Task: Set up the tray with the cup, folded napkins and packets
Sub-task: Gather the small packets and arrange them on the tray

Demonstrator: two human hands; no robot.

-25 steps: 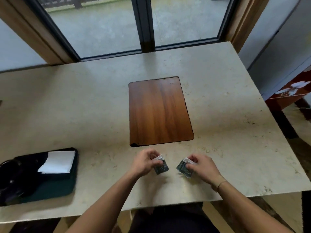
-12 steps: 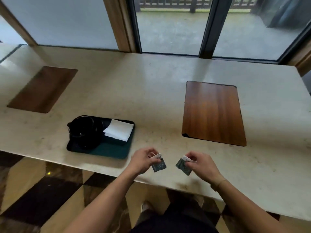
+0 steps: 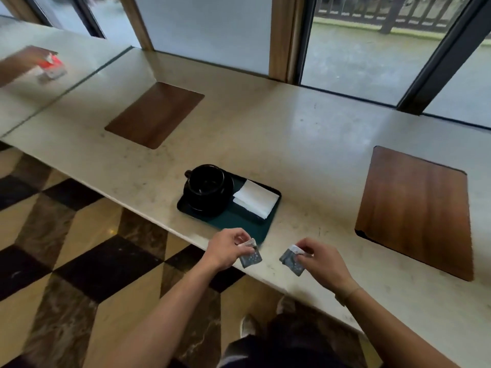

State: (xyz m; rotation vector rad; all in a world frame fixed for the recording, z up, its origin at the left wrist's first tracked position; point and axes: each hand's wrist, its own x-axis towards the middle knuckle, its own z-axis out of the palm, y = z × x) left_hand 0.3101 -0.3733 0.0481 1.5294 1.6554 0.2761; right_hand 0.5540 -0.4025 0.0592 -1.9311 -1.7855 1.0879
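A dark green tray lies near the counter's front edge. On its left part stands a black cup on a black saucer; folded white napkins rest on its right part. My left hand pinches a small grey-blue dotted packet just in front of the tray's near corner. My right hand holds a like packet to the right, over the counter's edge. Both packets hang from the fingertips, apart from each other.
The long cream stone counter carries two inlaid wooden panels, one behind left and one at right. A red and white box sits far left. Windows run behind the counter. Checkered floor lies below left.
My view has swung left, bringing the tray to the middle. Both hands keep their packets and now sit close to the tray's near corner.
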